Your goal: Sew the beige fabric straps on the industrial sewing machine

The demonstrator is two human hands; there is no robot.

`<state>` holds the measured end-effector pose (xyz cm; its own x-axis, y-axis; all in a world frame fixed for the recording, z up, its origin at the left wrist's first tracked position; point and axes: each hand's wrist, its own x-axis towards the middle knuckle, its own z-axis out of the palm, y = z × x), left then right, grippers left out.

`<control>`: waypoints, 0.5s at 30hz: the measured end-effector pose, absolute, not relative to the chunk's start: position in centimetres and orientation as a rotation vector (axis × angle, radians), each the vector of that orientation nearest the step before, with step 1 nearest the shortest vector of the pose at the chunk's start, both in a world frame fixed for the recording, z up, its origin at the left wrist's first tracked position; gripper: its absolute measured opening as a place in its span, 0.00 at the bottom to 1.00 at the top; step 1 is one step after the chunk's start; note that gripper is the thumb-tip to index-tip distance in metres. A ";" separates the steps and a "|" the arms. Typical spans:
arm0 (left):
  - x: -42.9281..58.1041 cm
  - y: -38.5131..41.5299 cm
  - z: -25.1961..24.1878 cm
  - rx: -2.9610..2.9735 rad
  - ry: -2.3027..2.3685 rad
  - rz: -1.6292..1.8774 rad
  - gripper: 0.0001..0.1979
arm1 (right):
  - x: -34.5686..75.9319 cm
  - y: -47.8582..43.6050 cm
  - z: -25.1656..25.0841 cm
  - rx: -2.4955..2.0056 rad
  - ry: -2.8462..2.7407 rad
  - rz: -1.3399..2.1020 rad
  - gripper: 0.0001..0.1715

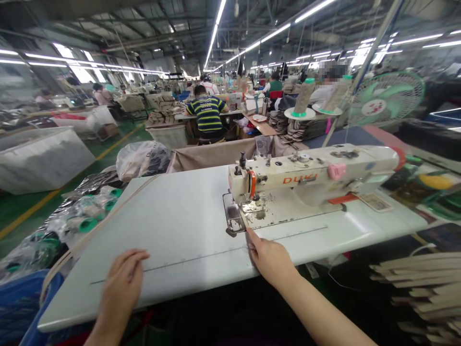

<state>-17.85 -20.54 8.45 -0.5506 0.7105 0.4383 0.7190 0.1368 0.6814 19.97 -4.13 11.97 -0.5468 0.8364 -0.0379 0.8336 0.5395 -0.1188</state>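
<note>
My right hand [270, 257] is at the front of the sewing machine [306, 178], its fingers closed on the end of a narrow beige strip [244, 220]. The strip runs from my fingertips toward the presser foot [248, 204], over the metal needle plate [234, 222]. My left hand [124, 276] hovers over the left front of the white table [180, 221], fingers loosely bent and apart from the thumb, with nothing visible in them. Long thin beige strips [104, 223] lie across the table's left edge and hang over it.
Bagged thread cones [84, 223] and a blue basket [21, 302] stand left. Beige strips [425, 283] hang at the lower right. Two thread spools [305, 98] and a green fan [387, 101] rise behind the machine. A person in a striped shirt [207, 115] sits ahead, beyond a cloth-lined bin [212, 156].
</note>
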 end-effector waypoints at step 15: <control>2.6 -3.9 5.8 -2.354 -1.868 -0.924 0.23 | 20.8 -4.4 12.3 -1.457 -2.673 0.400 0.34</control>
<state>2.63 -3.93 5.84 0.1213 0.8905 0.4386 0.8890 -0.2940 0.3511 20.79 -4.44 12.26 -0.5476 0.8345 -0.0614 0.8160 0.5162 -0.2602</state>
